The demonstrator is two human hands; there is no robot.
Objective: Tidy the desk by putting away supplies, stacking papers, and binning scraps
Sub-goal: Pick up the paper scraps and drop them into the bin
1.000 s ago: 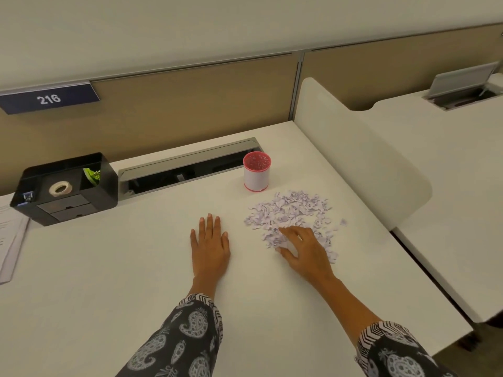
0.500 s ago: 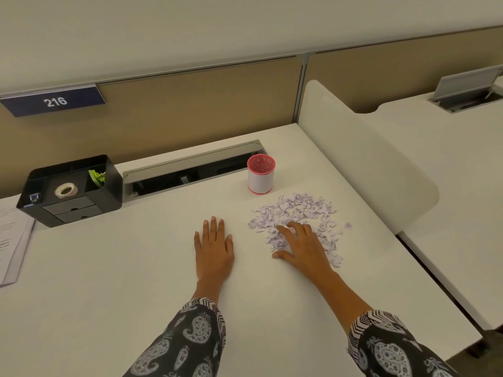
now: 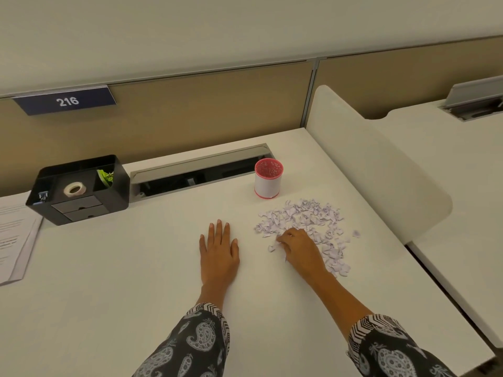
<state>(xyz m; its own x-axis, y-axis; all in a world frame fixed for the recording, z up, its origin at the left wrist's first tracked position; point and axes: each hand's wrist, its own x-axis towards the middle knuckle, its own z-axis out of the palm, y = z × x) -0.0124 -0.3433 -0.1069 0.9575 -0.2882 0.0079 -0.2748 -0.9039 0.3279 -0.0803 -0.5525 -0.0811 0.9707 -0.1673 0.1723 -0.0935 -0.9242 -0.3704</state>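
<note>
Two bare hands are on the white desk [image 3: 109, 281]. The left hand [image 3: 219, 257] lies flat, its fingers straight, and holds nothing. The right hand [image 3: 300, 251] has its fingers curled around some of the paper scraps [image 3: 307, 216] at the near left edge of the pile. The pile is spread on the desk, near a pink-rimmed cup [image 3: 268, 178]. Far left stands a black organizer [image 3: 119, 186] with a tape roll [image 3: 74, 189] inside, and printed papers [image 3: 16, 235] lie beside it.

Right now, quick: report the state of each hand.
Left hand: open, flat on the white desk, holding nothing.
Right hand: closed, fingers curled, pinching small torn pale-lilac paper scraps.
</note>
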